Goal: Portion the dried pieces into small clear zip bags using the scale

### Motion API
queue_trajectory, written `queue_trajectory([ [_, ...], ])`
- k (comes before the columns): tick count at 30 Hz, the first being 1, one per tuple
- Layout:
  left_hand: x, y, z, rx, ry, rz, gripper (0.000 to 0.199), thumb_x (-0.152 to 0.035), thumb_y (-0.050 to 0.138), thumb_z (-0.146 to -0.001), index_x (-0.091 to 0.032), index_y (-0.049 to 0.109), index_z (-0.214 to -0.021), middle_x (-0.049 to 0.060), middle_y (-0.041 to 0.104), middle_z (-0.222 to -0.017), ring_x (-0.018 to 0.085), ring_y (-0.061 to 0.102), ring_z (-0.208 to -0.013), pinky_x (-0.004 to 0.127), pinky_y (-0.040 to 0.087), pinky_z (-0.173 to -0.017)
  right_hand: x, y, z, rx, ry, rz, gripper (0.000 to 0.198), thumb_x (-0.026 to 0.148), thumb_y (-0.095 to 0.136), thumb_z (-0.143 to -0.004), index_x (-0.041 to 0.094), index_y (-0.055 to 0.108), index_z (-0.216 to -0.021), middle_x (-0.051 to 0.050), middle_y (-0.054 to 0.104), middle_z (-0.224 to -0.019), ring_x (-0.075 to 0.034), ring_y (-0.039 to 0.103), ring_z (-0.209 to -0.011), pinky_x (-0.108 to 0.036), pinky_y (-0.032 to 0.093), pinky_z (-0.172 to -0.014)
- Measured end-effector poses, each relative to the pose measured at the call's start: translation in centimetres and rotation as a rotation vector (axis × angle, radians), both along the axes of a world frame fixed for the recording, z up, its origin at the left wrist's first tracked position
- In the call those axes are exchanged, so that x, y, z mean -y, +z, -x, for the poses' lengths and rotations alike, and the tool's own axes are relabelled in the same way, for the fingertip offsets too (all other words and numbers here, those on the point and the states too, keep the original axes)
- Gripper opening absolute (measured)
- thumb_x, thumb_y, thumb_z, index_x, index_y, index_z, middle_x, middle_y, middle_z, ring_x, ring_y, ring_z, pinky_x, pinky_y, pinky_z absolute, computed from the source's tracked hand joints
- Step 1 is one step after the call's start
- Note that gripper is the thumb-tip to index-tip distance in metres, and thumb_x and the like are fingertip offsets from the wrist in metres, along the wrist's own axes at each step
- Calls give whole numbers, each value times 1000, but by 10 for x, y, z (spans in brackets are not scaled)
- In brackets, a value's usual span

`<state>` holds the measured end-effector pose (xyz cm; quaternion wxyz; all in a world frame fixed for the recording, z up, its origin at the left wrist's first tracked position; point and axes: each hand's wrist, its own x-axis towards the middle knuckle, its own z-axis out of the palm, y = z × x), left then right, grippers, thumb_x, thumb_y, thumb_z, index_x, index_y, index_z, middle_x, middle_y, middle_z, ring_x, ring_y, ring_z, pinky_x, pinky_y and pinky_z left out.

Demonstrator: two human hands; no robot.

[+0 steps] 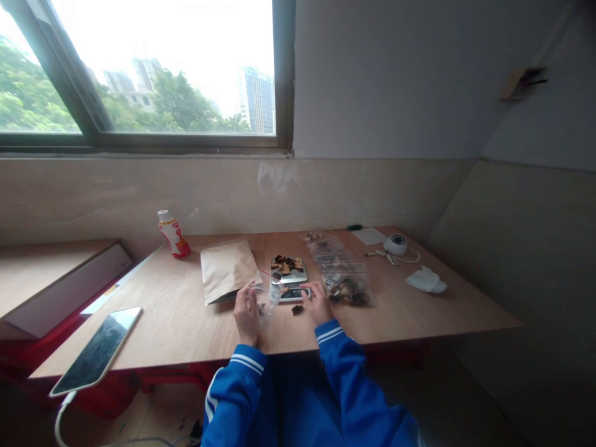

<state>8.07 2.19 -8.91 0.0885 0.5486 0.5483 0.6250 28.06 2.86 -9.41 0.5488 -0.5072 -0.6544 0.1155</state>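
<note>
My left hand (246,313) pinches a clear zip bag (267,310) with a red strip along its opening, and the bag hangs left of the digital scale (293,294). On the scale's metal platform lies a heap of dried brown slices (287,265), perhaps dried mushroom. My right hand (318,304) has its thumb and fingers closed at the right end of the scale, next to the display. One dark dried piece (297,310) sits on the table in front of the scale. The zip bag partly covers the scale's left side.
A brown paper pouch (230,268) lies on the left. Several filled clear bags (349,287) overlap on the right. Farther right are a white camera (395,244) with its cable and a crumpled white tissue (426,280). A bottle (174,234) and a phone (100,349) are at left.
</note>
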Motion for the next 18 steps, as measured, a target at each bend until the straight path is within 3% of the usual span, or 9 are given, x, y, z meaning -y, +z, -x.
queue_trajectory([
  [5, -2, -2, 0, 12, -17, -19, 33, -43, 43, -92, -20, 62, -108, 9, 66, -108, 20, 62, -99, 32, 51, -81, 24, -11, 6, 228, 163, 55, 15, 16, 62, -75, 22, 69, -87, -6, 62, -86, -23, 57, -87, -40, 50, -82],
  [8, -3, -3, 0, 24, -44, -16, 33, -43, 43, -92, -20, 62, -106, 9, 66, -110, 20, 62, -100, 31, 51, -78, 20, -5, 7, 133, 190, 106, 15, 15, 56, -79, 20, 70, -78, -5, 63, -79, -21, 59, -79, -35, 52, -72],
  [11, -3, -4, -1, 21, -78, -11, 33, -43, 43, -92, -20, 61, -107, 10, 65, -112, 20, 61, -102, 30, 52, -76, 7, 19, 11, -161, 49, 105, 15, 22, 55, -81, 18, 69, -84, -6, 66, -81, -17, 60, -70, -30, 52, -65],
  [13, -2, -3, -2, 14, -94, -12, 33, -43, 43, -92, -21, 62, -106, 9, 65, -111, 20, 62, -101, 30, 53, -75, -2, 42, 19, -326, -25, 59, 19, 26, 55, -82, 17, 69, -91, -7, 68, -85, -17, 62, -73, -31, 53, -70],
  [16, 0, -1, -3, 1, -106, -12, 32, -43, 44, -91, -21, 62, -104, 9, 66, -109, 20, 62, -99, 32, 52, -79, -8, 71, 33, -314, 123, 22, 24, 30, 51, -87, 17, 68, -97, -8, 68, -96, -18, 63, -84, -31, 52, -76],
  [18, 1, 1, -3, 20, -101, -23, 32, -43, 45, -91, -21, 63, -104, 9, 66, -107, 21, 62, -97, 35, 51, -83, -7, 75, 40, -228, 187, -16, 27, 30, 46, -90, 18, 67, -102, -8, 66, -102, -18, 62, -91, -31, 51, -80],
])
